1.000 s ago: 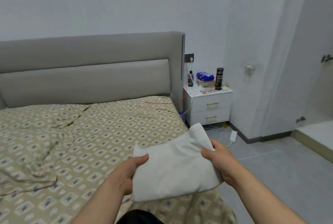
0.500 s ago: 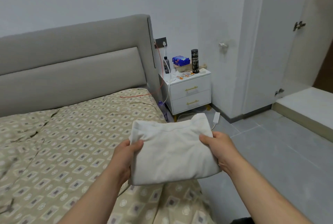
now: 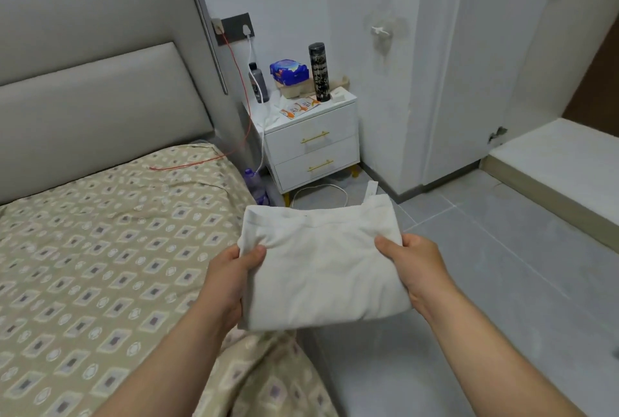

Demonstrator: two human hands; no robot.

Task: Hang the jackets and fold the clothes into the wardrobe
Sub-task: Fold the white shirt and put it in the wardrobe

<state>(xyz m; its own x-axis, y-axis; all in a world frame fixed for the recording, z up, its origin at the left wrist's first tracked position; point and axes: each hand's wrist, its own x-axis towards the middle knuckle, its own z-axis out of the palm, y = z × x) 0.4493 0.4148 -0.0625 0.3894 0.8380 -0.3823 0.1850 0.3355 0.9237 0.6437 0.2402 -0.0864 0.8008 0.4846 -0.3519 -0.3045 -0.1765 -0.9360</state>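
A folded white garment [image 3: 321,266] is held flat in the air between my hands, just past the right edge of the bed. My left hand [image 3: 231,279] grips its left side, thumb on top. My right hand [image 3: 413,266] grips its right side, thumb pressed into the cloth. The fingers of both hands are hidden beneath the fabric. A white wardrobe door [image 3: 485,58] with metal hinges stands open at the right, and the wardrobe's pale bottom board [image 3: 566,162] shows low beside it.
The bed [image 3: 100,249] with a patterned beige cover and grey headboard fills the left. A white nightstand [image 3: 311,138] holds bottles and packets, with cables and a power strip [image 3: 370,189] on the grey tile floor [image 3: 502,266] below.
The view has swung right toward the wardrobe. The garment has left the bed and come over the floor, still held in both hands, and my thumbs now press on its top.
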